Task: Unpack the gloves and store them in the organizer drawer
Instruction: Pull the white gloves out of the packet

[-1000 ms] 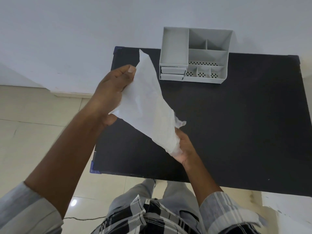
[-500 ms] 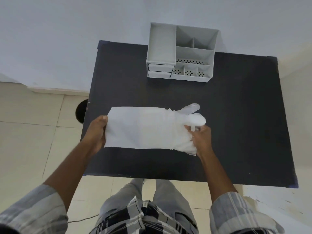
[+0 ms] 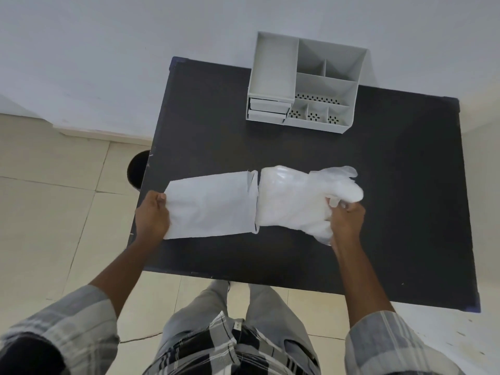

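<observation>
Obs.: your left hand (image 3: pixel 152 215) pinches the closed end of the flat white paper packet (image 3: pixel 211 205), fingers curled together on its left edge. Your right hand (image 3: pixel 345 221) is clamped on the bunched translucent white plastic gloves (image 3: pixel 300 197), thumb and fingers closed over the crumpled finger end. The gloves lie mostly outside the packet; only their cuff end appears to sit inside its torn open mouth, near the middle of the black rectangular tabletop (image 3: pixel 378 239). Key relation: packet and gloves share one long axis running left to right across the table, packet towards your left hand, gloves towards your right, so the pull direction is straight along that axis, hands moving apart. Judgement: extraction is nearly finished; a short further draw to the right should free the cuffs. The grey plastic desk organizer (image 3: pixel 305 85) stands at the far edge of the table, well apart from both hands, and beyond the gloves. Its two small stacked drawers (image 3: pixel 269 109) sit at its front left, both appearing closed. Your right hand, already holding the gloves, looks the nearer to the organizer; the left will need to drop the packet to open a drawer.
</observation>
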